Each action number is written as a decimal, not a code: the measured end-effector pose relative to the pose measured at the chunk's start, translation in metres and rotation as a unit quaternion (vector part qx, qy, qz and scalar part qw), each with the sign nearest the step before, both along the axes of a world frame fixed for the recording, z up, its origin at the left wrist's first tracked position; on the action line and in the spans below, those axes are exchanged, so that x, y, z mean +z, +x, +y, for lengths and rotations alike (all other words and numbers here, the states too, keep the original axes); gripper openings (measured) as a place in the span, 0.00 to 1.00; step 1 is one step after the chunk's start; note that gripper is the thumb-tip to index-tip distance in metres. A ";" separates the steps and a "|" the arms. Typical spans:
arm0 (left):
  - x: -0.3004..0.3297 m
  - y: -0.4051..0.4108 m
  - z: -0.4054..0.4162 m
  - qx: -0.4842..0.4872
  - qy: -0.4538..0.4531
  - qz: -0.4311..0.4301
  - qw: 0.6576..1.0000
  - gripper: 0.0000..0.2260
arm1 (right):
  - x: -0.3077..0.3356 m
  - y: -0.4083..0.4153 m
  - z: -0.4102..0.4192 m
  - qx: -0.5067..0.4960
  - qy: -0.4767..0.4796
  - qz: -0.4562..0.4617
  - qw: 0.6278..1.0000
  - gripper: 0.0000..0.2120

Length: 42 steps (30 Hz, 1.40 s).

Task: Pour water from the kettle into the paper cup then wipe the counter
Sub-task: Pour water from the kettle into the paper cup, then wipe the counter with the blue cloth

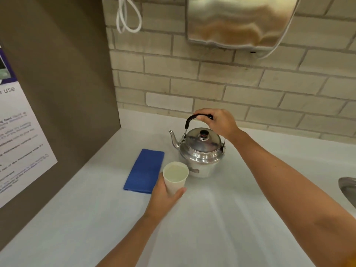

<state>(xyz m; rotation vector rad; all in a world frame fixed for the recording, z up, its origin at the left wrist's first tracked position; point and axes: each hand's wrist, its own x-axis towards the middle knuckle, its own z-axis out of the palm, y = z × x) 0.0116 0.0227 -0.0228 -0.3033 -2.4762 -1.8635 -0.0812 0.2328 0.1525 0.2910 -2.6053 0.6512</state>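
A shiny steel kettle (201, 151) with a black knob stands upright on the white counter (221, 218), its spout pointing left. My right hand (218, 122) is wrapped around its black top handle. A white paper cup (176, 177) stands just in front of the kettle, and my left hand (163, 195) grips its side. The cup's inside looks pale; I cannot tell whether it holds water. A folded blue cloth (145, 170) lies flat on the counter to the left of the cup.
A brown panel (57, 93) with a printed notice (17, 135) walls off the left side. A brick wall runs along the back, with a steel dispenser (240, 20) and white cables (128, 16) above. A metal sink rim (348, 187) shows at the right edge.
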 end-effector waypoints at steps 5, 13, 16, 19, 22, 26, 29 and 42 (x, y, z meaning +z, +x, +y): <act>0.003 0.001 0.000 -0.001 0.011 -0.005 1.000 0.34 | -0.013 -0.018 -0.008 0.000 -0.008 -0.026 1.000 0.09; 0.008 0.004 0.000 -0.002 0.019 0.000 1.000 0.33 | -0.027 -0.027 -0.009 0.003 -0.029 -0.047 0.998 0.09; 0.009 0.004 0.001 -0.004 0.018 -0.001 1.000 0.33 | -0.028 -0.027 -0.005 0.004 -0.041 -0.046 0.998 0.09; 0.010 0.004 0.000 -0.005 0.012 -0.004 1.000 0.33 | -0.029 -0.026 -0.002 0.011 -0.051 -0.051 0.997 0.10; 0.011 0.004 -0.002 -0.014 0.002 -0.010 1.000 0.34 | -0.029 -0.017 -0.002 0.002 -0.032 -0.025 0.999 0.15; 0.015 0.010 -0.011 -0.054 -0.023 -0.030 0.998 0.35 | -0.029 0.020 -0.009 -0.080 -0.009 0.059 0.995 0.20; 0.013 0.020 -0.029 -0.096 -0.066 -0.029 0.993 0.33 | -0.046 0.064 -0.023 -0.129 -0.050 0.053 0.989 0.20; 0.036 -0.047 -0.075 -0.055 -0.228 0.074 0.969 0.19 | -0.176 0.214 -0.075 -0.311 0.069 -0.176 0.932 0.19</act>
